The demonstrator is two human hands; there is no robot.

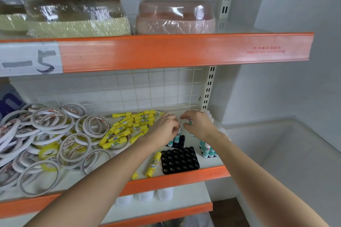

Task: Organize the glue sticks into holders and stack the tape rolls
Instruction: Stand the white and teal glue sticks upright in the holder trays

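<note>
I'm on the glue sticks: my left hand [166, 127] pinches a white-and-teal glue stick [177, 137] over the far black holder [180, 143], my right hand [198, 123] curls round another. Next, seat each upright in a hole; the tape rolls [46, 138] wait.

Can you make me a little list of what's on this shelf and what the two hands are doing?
left hand: fingers curled round a white and teal glue stick, standing it in a black holder
right hand: pinching a small teal thing, too small to tell
empty holder: black tray of round holes, near the shelf's front edge
yellow glue sticks: loose heap behind the left arm
single yellow glue stick: lying left of the empty holder
tape rolls: unstacked pile on the left
teal glue sticks: upright, far right
</note>
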